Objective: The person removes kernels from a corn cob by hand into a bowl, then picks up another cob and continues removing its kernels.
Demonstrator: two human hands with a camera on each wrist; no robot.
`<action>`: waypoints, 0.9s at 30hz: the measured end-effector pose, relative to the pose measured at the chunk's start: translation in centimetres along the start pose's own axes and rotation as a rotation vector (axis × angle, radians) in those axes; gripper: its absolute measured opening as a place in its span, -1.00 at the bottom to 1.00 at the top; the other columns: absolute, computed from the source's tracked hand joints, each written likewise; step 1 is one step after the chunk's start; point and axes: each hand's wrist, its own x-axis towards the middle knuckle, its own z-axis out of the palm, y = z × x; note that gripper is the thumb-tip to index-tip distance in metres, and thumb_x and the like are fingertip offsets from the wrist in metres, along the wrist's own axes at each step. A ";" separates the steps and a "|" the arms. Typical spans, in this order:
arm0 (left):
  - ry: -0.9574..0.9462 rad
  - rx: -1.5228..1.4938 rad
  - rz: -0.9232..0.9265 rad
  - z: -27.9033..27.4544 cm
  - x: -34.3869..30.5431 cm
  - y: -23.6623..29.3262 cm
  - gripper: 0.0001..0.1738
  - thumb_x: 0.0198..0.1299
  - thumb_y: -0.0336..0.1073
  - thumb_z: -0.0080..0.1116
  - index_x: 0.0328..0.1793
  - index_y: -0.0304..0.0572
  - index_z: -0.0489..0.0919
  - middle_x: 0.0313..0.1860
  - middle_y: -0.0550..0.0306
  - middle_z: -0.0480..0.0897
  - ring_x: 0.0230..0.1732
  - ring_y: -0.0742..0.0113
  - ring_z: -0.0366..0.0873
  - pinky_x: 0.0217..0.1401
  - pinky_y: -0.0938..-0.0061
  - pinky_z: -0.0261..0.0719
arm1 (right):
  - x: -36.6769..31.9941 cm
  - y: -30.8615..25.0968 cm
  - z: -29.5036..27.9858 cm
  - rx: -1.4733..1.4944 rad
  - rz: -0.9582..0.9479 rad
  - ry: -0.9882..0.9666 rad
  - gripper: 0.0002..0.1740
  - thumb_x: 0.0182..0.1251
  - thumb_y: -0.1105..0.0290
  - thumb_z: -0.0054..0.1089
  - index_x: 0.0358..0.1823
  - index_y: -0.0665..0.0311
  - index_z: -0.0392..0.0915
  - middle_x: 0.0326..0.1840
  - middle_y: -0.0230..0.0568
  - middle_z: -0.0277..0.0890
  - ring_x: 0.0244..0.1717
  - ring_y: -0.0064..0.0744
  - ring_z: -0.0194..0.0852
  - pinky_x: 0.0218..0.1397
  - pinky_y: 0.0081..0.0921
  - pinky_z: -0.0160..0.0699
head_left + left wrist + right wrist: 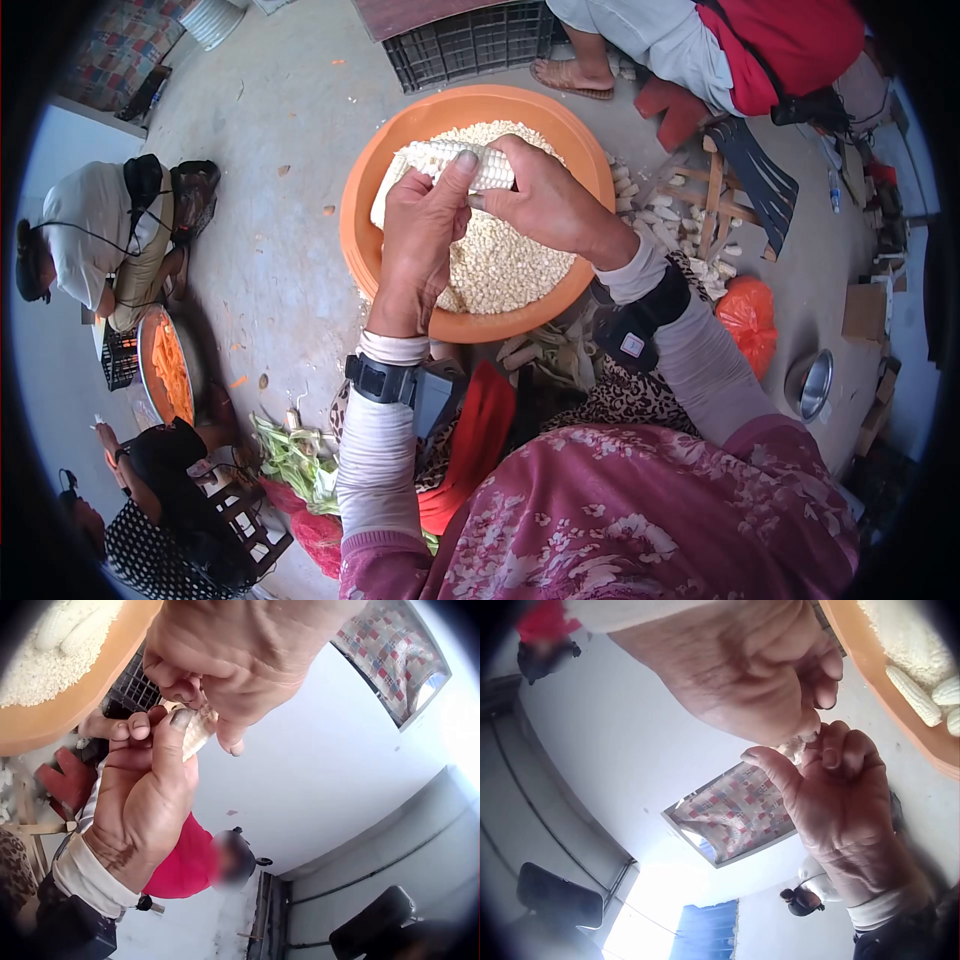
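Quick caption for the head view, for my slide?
Left hand and right hand grip a white corn cob over an orange basin of loose kernels.

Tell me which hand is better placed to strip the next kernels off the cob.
Left, probably. The left hand has its thumb lying across the kernels of the corn cob, ready to push. The right hand wraps the other end, steadying it over the orange basin.

corn cob [430,160]: one end hidden under hands [540,205] (barely seen from wrists) | basin [71,705]: cut by frame edge
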 end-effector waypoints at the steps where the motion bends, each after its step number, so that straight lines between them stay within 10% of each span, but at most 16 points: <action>1: 0.032 0.031 -0.005 0.2 0.0 0.1 -0.74 0.15 -0.18 0.32 -0.29 -0.19 0.53 -0.54 0.33 0.50 -0.63 0.67 0.29 -0.62 0.77 0.19 | 0.0 0.0 0.0 0.000 0.000 -0.001 -0.55 0.15 0.35 0.21 -0.04 0.54 0.34 -0.25 0.16 0.51 -0.20 -0.13 0.57 -0.13 -0.34 0.49; 27: -0.072 -0.169 -0.047 -0.8 0.0 -0.1 -0.75 0.35 -0.16 0.04 -0.25 -0.21 0.49 -0.53 0.27 0.50 -0.57 0.59 0.41 -0.56 0.75 0.34 | 0.2 0.0 -0.7 0.231 0.110 -0.063 -0.60 0.12 0.40 0.15 -0.07 0.55 0.39 -0.28 -0.14 0.51 -0.26 -0.55 0.46 -0.22 -0.54 0.46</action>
